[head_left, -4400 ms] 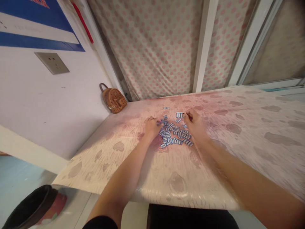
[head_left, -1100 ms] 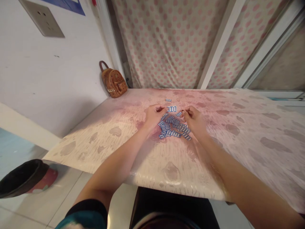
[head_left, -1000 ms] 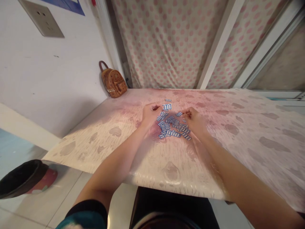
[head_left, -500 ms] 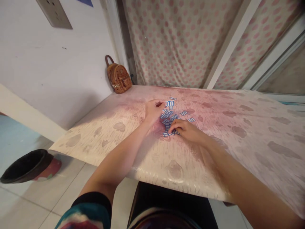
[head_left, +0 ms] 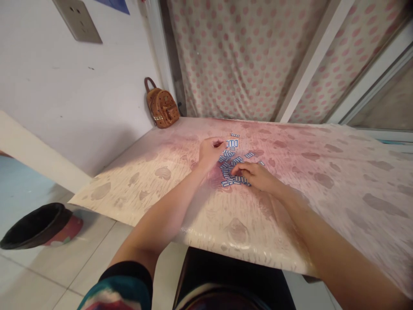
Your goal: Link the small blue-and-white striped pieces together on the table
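Note:
A loose heap of small blue-and-white rectangular pieces lies on the tablecloth, with several strays around it. Thumb and fingers of my left hand pinch the left edge of a white card with blue-outlined boxes, just beyond the heap. My right hand rests over the near right side of the heap, its fingers curled down and closed among the pieces. Whatever sits between those fingertips is too small to make out.
A patterned tablecloth covers the table. A small brown backpack stands at the far left corner by the wall. Dotted curtains hang behind the table. On the floor at left is a dark-rimmed bin.
My right fingers have shifted slightly among the pieces in the heap. My left hand keeps its pinch on the card. The whole view has moved a little.

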Demonstrator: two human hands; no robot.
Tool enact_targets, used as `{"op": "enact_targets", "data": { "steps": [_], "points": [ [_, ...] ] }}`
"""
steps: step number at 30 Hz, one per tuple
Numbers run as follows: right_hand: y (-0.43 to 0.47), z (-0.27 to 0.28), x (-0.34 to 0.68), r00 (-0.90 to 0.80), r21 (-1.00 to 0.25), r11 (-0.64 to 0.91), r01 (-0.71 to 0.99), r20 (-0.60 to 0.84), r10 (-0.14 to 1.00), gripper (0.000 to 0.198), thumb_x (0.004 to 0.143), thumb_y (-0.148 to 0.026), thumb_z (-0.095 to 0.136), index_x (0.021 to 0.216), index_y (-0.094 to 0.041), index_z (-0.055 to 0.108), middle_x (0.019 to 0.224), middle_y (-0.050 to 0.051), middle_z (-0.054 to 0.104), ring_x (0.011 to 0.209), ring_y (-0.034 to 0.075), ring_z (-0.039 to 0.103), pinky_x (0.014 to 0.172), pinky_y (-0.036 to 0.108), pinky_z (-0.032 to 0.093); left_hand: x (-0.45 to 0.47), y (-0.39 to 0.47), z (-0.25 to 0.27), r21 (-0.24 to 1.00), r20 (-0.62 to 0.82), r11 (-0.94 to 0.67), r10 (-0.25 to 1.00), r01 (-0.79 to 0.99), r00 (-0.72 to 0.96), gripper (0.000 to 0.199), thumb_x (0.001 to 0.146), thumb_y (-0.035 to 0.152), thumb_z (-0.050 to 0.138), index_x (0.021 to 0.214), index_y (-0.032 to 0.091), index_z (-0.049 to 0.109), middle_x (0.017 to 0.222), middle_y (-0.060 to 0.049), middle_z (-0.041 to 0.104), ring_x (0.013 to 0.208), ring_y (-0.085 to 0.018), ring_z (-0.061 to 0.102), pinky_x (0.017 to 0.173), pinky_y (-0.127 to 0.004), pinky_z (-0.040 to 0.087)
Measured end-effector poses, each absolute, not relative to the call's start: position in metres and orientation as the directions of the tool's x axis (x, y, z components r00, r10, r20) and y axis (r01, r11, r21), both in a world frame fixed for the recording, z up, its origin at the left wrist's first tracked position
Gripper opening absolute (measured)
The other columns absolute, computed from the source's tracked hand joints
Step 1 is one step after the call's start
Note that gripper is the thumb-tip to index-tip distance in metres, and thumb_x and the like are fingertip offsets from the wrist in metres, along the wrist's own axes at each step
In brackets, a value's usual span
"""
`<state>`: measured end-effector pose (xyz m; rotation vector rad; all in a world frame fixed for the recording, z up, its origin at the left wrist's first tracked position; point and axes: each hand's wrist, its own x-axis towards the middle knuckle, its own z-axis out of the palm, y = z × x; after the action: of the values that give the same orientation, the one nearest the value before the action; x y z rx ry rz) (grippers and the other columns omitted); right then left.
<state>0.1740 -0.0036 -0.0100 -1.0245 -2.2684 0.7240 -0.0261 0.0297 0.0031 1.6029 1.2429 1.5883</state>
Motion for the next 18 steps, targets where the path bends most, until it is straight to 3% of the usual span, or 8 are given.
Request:
{"op": "enact_targets", "data": {
  "steps": [4, 9, 14, 18],
  "points": [
    [-0.001, -0.012, 0.177, -0.596, -0.676, 0.552, 0.489, 0.202, 0.777, 0.034, 0.079, -0.006, 0.04, 0.076, -0.023, 0.069, 0.084, -0.001, 0.074, 0.08, 0.02, 0.069, 0.075, 0.032, 0.05, -0.024, 0.031, 0.001, 0.867, 0.469, -0.43, 0.875, 0.251, -0.12, 0.011, 0.08, 0.016, 0.065, 0.072, 0.015, 0.073, 0.073, -0.003, 0.073, 0.068, -0.015, 0.065, 0.064, -0.024, 0.046],
    [0.006, -0.023, 0.178, -0.41, -0.539, 0.556, 0.633, 0.375, 0.831, 0.019, 0.086, -0.016, 0.05, 0.093, -0.021, 0.067, 0.09, 0.004, 0.071, 0.084, 0.023, 0.065, 0.076, 0.034, 0.047, -0.024, 0.034, 0.0, 0.871, 0.458, -0.419, 0.882, 0.256, -0.115, 0.012, 0.082, 0.017, 0.064, 0.075, 0.015, 0.073, 0.075, -0.002, 0.074, 0.07, -0.015, 0.067, 0.064, -0.023, 0.048],
    [0.008, -0.034, 0.171, -0.508, -0.331, 0.611, 0.719, 0.351, 0.787, 0.016, 0.089, -0.03, 0.066, 0.101, -0.019, 0.069, 0.103, 0.01, 0.065, 0.098, 0.029, 0.06, 0.085, 0.039, 0.045, -0.022, 0.032, 0.001, 0.874, 0.446, -0.405, 0.887, 0.268, -0.116, 0.012, 0.083, 0.016, 0.064, 0.077, 0.015, 0.074, 0.075, -0.002, 0.074, 0.07, -0.015, 0.067, 0.065, -0.022, 0.048],
    [0.008, -0.035, 0.167, -0.524, -0.319, 0.633, 0.705, 0.367, 0.768, 0.009, 0.088, -0.027, 0.066, 0.093, -0.019, 0.064, 0.1, 0.009, 0.062, 0.094, 0.027, 0.059, 0.081, 0.038, 0.044, -0.021, 0.029, 0.004, 0.876, 0.443, -0.399, 0.887, 0.27, -0.127, 0.012, 0.082, 0.014, 0.064, 0.076, 0.014, 0.074, 0.075, -0.002, 0.074, 0.069, -0.014, 0.066, 0.063, -0.022, 0.047]
  ]
}}
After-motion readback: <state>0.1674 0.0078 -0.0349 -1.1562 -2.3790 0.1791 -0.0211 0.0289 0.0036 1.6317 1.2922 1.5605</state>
